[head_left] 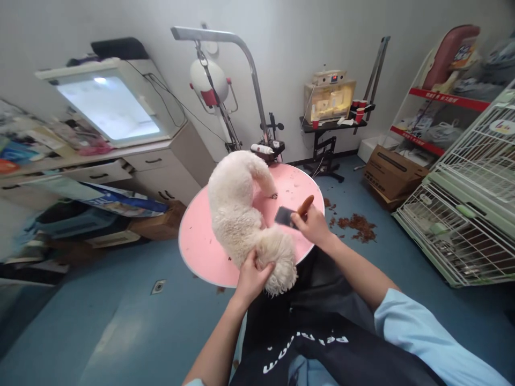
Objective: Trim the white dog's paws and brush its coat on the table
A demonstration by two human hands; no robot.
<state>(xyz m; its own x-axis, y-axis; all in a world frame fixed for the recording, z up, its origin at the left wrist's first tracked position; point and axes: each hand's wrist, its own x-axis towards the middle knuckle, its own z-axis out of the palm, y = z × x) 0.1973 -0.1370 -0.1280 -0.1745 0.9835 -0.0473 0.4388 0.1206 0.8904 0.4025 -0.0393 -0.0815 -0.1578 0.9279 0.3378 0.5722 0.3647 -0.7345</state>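
Note:
A white curly-haired dog (pixel 235 206) stands on a round pink table (pixel 197 244), its body curved and its head (pixel 277 257) low at the near edge. My left hand (pixel 252 277) grips the fur at the side of the dog's head, thumb and fingers pressed in. In my right hand (pixel 311 222) is a slicker brush (pixel 285 216) with a brown wooden handle. The brush's grey pad is held just above the head, apart from the fur as far as I can see.
A grey metal arm (pixel 251 69) with hanging straps rises behind the table. Brown hair clippings (pixel 358 226) lie on the floor to the right, near a cardboard box (pixel 392 171) and wire cages (pixel 462 230). A cabinet (pixel 156 166) stands at the left.

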